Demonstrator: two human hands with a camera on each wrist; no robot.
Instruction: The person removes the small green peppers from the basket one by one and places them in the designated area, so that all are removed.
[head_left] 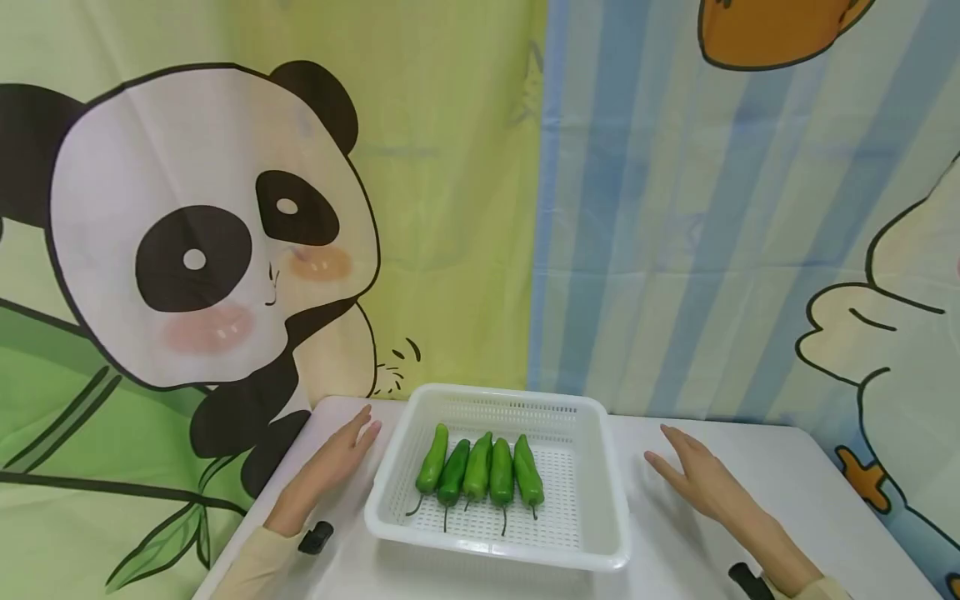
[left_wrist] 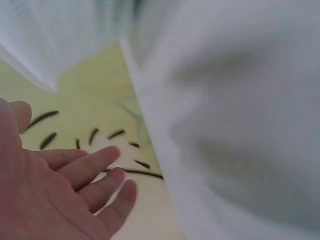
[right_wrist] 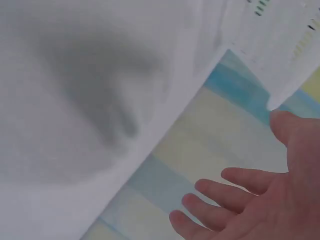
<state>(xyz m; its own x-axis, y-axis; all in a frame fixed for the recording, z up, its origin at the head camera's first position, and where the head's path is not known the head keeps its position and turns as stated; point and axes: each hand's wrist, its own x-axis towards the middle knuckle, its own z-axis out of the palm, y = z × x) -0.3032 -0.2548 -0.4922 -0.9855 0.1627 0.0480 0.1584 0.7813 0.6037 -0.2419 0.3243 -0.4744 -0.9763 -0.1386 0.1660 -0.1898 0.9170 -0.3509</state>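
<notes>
In the head view a white plastic basket [head_left: 581, 492] with slotted walls sits on the table. Several green peppers [head_left: 477, 471] lie side by side in it, stems toward the near side. My left hand [head_left: 333, 454] is held to the left of the basket, apart from it, fingers extended and holding nothing. On the other side, my right hand [head_left: 697, 475] is likewise apart from the basket with its fingers spread. Both wrist views show the palms bare: the left hand [left_wrist: 75, 190] and the right hand [right_wrist: 270, 185], with a basket wall [right_wrist: 270, 60] nearby.
The white table [head_left: 727, 450] extends to both sides of the basket. Behind it hangs a printed curtain with a panda [head_left: 217, 233] on the left and blue stripes [head_left: 622, 208] on the right. Dark straps [head_left: 316, 537] sit at the wrists.
</notes>
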